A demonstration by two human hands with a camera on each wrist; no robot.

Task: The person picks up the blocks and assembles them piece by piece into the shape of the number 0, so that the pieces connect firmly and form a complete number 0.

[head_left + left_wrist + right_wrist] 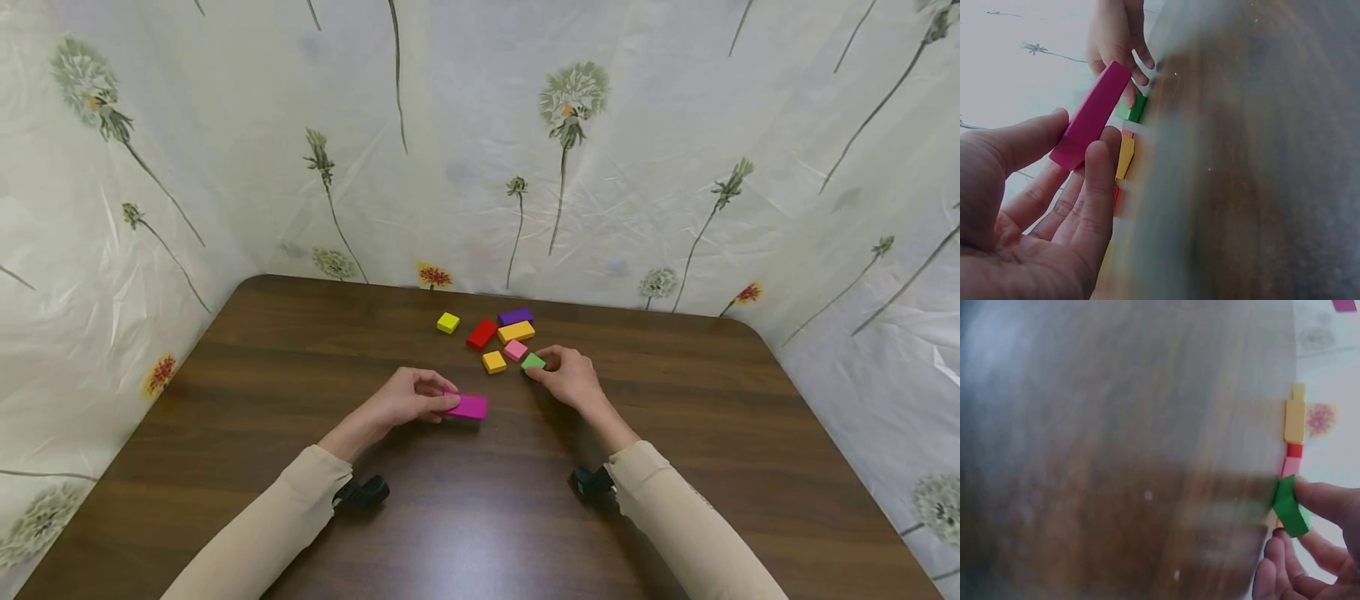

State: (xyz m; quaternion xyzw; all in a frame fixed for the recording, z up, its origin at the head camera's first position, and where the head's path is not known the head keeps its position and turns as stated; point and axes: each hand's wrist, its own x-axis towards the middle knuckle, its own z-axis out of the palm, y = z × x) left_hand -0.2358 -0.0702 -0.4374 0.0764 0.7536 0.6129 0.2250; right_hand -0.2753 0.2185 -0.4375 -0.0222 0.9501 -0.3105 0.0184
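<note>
My left hand [405, 396] pinches a flat magenta block [468, 407] by one end, between thumb and fingers. In the left wrist view that magenta block [1092, 119] is tilted and held off the table. Farther right, my right hand [572, 377] grips a small green block [532, 362] with thumb and fingertips. The right wrist view shows this green block [1291, 509] tilted; whether it touches the table is hard to tell. Close beside it lie a pink block [515, 350] and a small orange-yellow block [493, 362].
Behind these lie a red block [482, 334], a longer yellow-orange block [516, 332] and a purple block [516, 317]. A bright yellow block [447, 322] sits apart to the left. The brown wooden table [300, 350] meets a flower-printed curtain [450, 167] at its far edge.
</note>
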